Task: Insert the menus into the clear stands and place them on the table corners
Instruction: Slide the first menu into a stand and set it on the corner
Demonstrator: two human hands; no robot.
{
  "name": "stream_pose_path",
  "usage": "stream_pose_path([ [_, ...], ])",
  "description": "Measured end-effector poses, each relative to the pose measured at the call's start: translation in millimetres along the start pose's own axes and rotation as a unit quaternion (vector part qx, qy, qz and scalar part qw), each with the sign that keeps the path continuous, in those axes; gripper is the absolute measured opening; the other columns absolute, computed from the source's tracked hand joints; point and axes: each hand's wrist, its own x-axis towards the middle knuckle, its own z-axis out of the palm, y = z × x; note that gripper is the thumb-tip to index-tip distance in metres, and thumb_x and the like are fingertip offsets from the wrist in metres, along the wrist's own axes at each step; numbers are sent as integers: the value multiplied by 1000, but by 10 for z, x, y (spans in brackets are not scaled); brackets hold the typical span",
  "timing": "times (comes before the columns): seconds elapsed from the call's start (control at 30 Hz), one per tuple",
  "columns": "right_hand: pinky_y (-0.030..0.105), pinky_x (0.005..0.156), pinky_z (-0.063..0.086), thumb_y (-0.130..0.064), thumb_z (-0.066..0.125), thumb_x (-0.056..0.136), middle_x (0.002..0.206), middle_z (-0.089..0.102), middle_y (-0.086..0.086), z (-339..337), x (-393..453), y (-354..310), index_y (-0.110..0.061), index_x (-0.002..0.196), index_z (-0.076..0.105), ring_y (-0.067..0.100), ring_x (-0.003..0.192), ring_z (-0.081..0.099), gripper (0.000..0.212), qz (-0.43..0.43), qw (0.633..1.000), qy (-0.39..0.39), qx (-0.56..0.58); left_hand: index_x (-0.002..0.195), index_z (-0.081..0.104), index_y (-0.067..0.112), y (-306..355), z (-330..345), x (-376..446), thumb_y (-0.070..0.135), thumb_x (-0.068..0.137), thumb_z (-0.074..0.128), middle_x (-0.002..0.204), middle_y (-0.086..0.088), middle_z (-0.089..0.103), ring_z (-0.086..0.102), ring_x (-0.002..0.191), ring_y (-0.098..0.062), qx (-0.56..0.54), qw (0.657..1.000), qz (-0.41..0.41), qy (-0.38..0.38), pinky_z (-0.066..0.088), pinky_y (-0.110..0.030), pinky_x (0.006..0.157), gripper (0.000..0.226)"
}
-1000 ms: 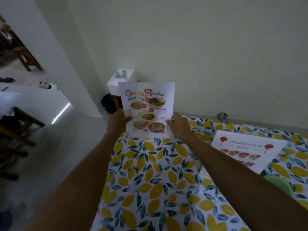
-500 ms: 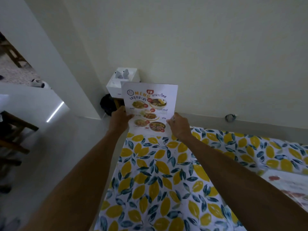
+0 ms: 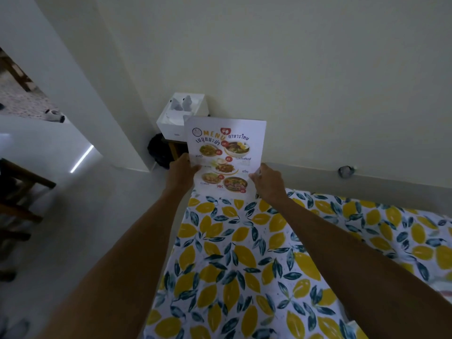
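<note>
A white Thai food menu [image 3: 226, 152] with dish photos stands upright at the far left corner of the table [image 3: 244, 253], which wears a lemon-print cloth. My left hand [image 3: 179, 173] grips the menu's left edge and my right hand [image 3: 267, 182] grips its right edge, low down. I cannot make out a clear stand around the sheet. At the far right edge, low in the view, a sliver of another menu [image 3: 444, 288] shows.
A white open box [image 3: 182, 116] sits on a small stand against the wall behind the menu, with a black bag [image 3: 157, 150] beside it. Dark wooden furniture [image 3: 19, 192] stands on the floor at left. The cream wall runs close behind the table.
The view has swung left and the Chinese food menu has slid almost out at right. The Thai menu, held by both hands, now stands at the table's far left corner.
</note>
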Motion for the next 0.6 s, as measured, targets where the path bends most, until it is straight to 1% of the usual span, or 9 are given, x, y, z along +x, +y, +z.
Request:
stream_pose_path([
  [0.07, 37, 74, 50, -32, 58, 93, 96, 70, 19, -3, 12, 15, -3, 98, 60, 35, 87, 66, 29, 7, 1000, -3, 3, 123, 56, 7, -10, 29, 26, 22, 91, 64, 122, -13, 67, 63, 109, -33, -4, 1000, -3, -1, 49, -35, 80, 36],
  [0.17, 35, 73, 48, -31, 56, 94, 100, 70, 18, 6, 20, 43, -3, 99, 60, 34, 90, 66, 28, 18, 1000, -7, 15, 119, 56, 3, 31, 77, 25, 21, 93, 62, 119, -16, 67, 63, 107, -34, 26, 1000, 0, 4, 42, -31, 76, 32],
  [0.3, 35, 76, 47, -32, 53, 96, 102, 69, 18, 0, 43, 37, -3, 100, 61, 35, 94, 64, 31, 24, 999, -35, 23, 117, 57, 2, 15, 98, 58, 23, 94, 61, 117, -16, 68, 65, 106, -34, 42, 999, 4, 11, 41, -29, 76, 31],
  [0.37, 33, 74, 46, -33, 53, 95, 98, 68, 16, 1, 48, 44, -4, 96, 61, 34, 93, 64, 30, 23, 999, -41, 20, 115, 58, 2, 13, 95, 51, 23, 94, 60, 115, -16, 69, 65, 104, -33, 43, 999, 8, 12, 42, -29, 74, 30],
  [0.43, 33, 71, 46, -30, 53, 92, 93, 67, 15, 13, 41, 75, -7, 89, 57, 35, 90, 64, 24, 23, 999, -48, 10, 113, 59, 0, 12, 95, 29, 21, 94, 61, 114, -17, 69, 66, 103, -33, 42, 999, 3, 10, 42, -30, 74, 29],
  [0.5, 35, 71, 48, -24, 52, 90, 91, 67, 15, 26, 23, 92, -5, 87, 56, 35, 86, 64, 20, 28, 998, -52, 2, 112, 59, 2, -15, 83, 25, 26, 93, 62, 113, -15, 70, 66, 101, -33, 49, 999, 7, -2, 46, -31, 73, 31],
  [0.6, 34, 69, 48, -23, 50, 87, 92, 66, 16, 34, 7, 77, -6, 88, 56, 34, 83, 62, 18, 38, 998, -50, 5, 111, 59, 12, -165, 93, 96, 43, 87, 62, 110, -7, 70, 68, 98, -27, 61, 998, 0, -35, 55, -36, 75, 40],
])
